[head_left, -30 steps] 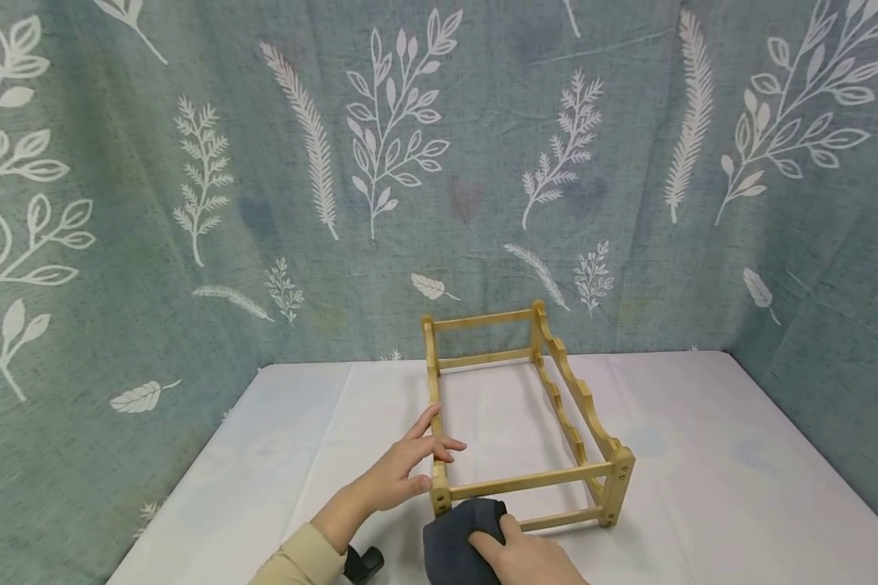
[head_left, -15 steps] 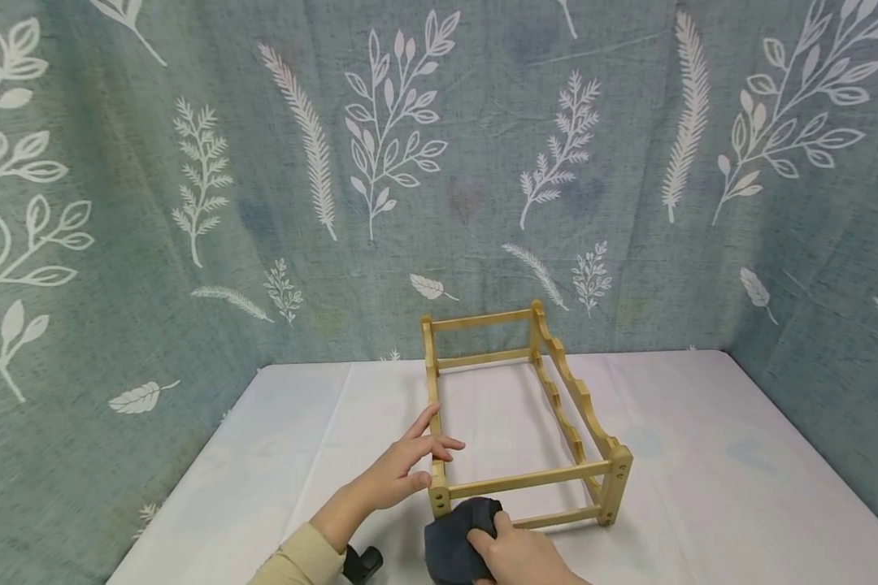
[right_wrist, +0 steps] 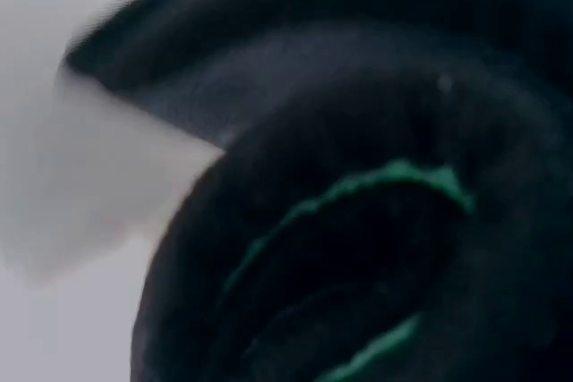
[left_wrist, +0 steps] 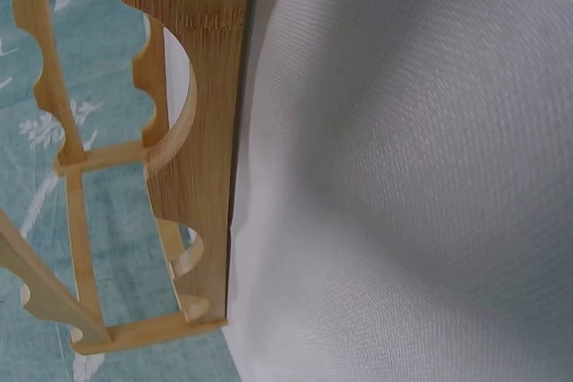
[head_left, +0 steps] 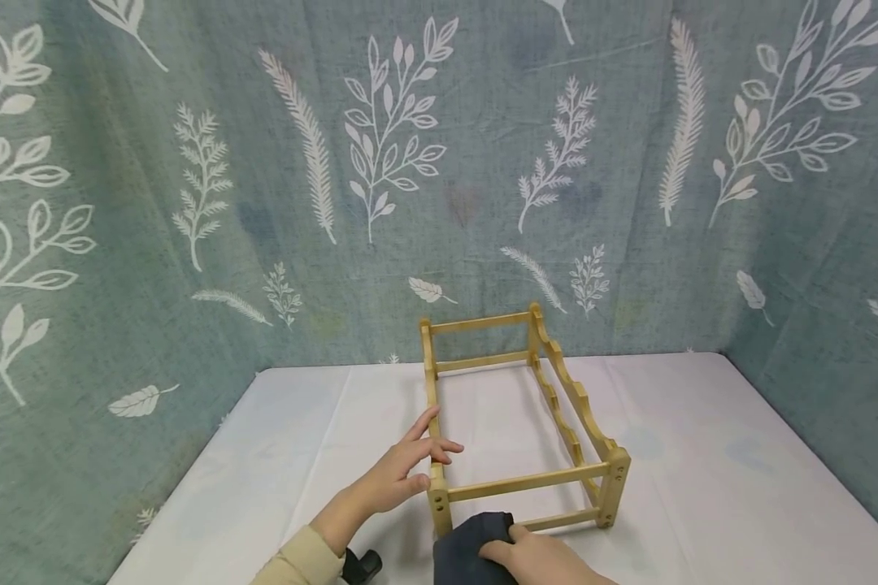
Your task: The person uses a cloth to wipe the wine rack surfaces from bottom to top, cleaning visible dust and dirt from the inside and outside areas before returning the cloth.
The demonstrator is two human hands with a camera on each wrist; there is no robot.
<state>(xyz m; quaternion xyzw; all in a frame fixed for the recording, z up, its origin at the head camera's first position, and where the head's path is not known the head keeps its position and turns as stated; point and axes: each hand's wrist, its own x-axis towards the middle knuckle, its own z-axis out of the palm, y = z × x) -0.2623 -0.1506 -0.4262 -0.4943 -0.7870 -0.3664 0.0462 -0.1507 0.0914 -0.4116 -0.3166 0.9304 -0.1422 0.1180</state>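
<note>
A light wooden rack (head_left: 527,481) with scalloped side rails stands on the white table. My left hand (head_left: 395,475) rests on its left rail, fingers spread and reaching over the top, thumb at the near end. In the left wrist view the rack's rails (left_wrist: 201,69) show notched edges, but no hand is seen. My right hand (head_left: 537,561) grips a dark navy cloth (head_left: 471,551) just in front of the rack's near left corner. Up close in the right wrist view, the cloth (right_wrist: 179,248) is rolled, with green edging between its layers.
A black object (head_left: 362,566) lies on the table (head_left: 695,504) below my left wrist, partly cut off. Behind and at both sides hangs a green-grey curtain (head_left: 475,179) with white leaf prints.
My right hand and the dark cloth have shifted down and slightly right, a little away from the rack's near left corner. My left hand and the rack have stayed put.
</note>
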